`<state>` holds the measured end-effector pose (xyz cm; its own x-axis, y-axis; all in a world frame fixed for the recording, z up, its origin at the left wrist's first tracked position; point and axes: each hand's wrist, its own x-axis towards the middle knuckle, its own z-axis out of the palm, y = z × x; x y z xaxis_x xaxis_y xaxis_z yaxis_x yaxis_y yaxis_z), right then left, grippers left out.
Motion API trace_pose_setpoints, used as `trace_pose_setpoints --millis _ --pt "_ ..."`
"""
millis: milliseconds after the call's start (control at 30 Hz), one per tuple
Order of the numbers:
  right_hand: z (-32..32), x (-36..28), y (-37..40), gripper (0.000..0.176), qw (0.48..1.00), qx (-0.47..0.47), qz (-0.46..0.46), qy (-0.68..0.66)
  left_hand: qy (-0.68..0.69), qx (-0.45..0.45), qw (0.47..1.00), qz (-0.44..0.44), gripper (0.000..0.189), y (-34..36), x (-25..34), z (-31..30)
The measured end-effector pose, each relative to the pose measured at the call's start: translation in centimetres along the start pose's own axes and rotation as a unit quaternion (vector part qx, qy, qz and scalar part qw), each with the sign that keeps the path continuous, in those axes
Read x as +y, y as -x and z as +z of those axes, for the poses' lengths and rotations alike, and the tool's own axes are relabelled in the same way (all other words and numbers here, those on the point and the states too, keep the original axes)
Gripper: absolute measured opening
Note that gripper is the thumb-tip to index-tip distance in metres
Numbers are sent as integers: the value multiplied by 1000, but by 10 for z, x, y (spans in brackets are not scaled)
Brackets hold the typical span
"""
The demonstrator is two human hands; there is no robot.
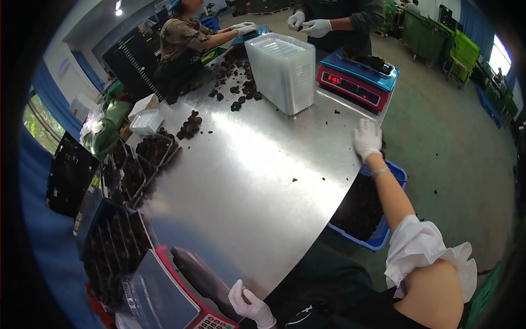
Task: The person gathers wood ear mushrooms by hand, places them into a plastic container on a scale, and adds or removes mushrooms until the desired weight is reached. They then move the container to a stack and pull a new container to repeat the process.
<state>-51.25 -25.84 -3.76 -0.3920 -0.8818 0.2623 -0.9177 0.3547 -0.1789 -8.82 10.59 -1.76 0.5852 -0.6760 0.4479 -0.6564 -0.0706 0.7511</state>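
My right hand (pixel 367 140), in a white glove, lies at the right edge of the metal table (pixel 235 181), fingers stretched out and pointing away from me. Something dark shows beside its wrist side. Below it, past the edge, a blue basket (pixel 378 239) holds dark pieces. At the bottom, my gloved left hand (pixel 251 305) is beside a red scale (pixel 164 296), its fingers curled but apart, with nothing seen in them. Small dark crumbs are scattered over the table.
A stack of clear trays (pixel 282 74) stands near a red and blue scale (pixel 356 82) reading 0165. Dark clumps (pixel 190 125) lie at the left and far side. Filled trays (pixel 118 247) line the left edge. Two people with gloved hands work across the table.
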Motion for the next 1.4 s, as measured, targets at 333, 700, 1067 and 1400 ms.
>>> trace_pose_setpoints --millis 333,700,1067,1400 --pt "-23 134 39 40 965 11 224 -137 5 -22 999 44 26 -1 0 -3" --pt "-43 -174 204 54 760 -222 -395 -466 -27 -15 998 55 23 0 2 0" --pt "-35 -8 136 55 986 16 -153 69 -55 -44 995 68 23 -2 5 1" --pt "-85 -12 158 43 929 -89 -169 -318 -76 -72 989 100 22 -3 -2 1"
